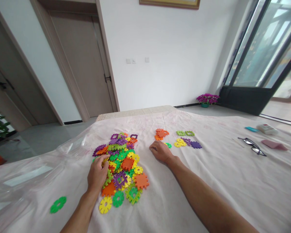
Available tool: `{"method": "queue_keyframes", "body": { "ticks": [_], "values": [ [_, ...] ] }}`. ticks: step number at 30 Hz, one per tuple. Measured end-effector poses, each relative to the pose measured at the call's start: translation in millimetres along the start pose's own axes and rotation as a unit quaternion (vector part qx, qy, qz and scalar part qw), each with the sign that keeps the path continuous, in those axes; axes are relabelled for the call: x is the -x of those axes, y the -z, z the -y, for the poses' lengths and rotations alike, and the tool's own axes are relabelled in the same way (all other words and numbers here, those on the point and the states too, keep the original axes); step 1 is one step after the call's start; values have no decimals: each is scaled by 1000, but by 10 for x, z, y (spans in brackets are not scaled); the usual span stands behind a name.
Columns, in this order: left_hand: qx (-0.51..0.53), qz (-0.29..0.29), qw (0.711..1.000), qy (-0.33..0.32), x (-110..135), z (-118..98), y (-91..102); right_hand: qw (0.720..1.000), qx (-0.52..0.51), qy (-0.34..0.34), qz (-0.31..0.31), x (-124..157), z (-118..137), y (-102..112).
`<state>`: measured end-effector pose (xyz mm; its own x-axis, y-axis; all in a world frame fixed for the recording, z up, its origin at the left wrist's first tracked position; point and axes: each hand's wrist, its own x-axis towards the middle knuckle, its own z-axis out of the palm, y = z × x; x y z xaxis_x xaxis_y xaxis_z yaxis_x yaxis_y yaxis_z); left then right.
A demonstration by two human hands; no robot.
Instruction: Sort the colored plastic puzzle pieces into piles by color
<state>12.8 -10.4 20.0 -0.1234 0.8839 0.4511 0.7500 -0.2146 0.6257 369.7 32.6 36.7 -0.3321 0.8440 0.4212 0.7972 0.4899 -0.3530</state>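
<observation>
A heap of flat plastic interlocking pieces [122,161], in orange, purple, green and yellow, lies on a pale pink cloth [208,181]. My left hand [97,173] rests on the heap's left edge with fingers curled on a yellow piece [105,159]. My right hand [161,151] lies on the cloth to the right of the heap, fingers curled under; what they hold, if anything, is hidden. Just beyond it sit small sorted groups: orange pieces [160,133], green ones [185,133], yellow ones [180,142] and purple ones [192,143].
A lone green piece [58,204] lies at the near left. A clear plastic bag [38,168] spreads along the left side. Black glasses [252,145], a red flat item [273,144], a white box [266,128] and a teal item [251,129] lie far right.
</observation>
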Motion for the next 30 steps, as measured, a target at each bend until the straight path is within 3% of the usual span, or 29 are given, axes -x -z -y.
{"method": "queue_keyframes", "body": {
  "ticks": [30],
  "values": [
    [-4, 9, 1000, 9, 4, -20, 17, 1000, -12, -6, 0, 1, 3, 1]
  ]
}}
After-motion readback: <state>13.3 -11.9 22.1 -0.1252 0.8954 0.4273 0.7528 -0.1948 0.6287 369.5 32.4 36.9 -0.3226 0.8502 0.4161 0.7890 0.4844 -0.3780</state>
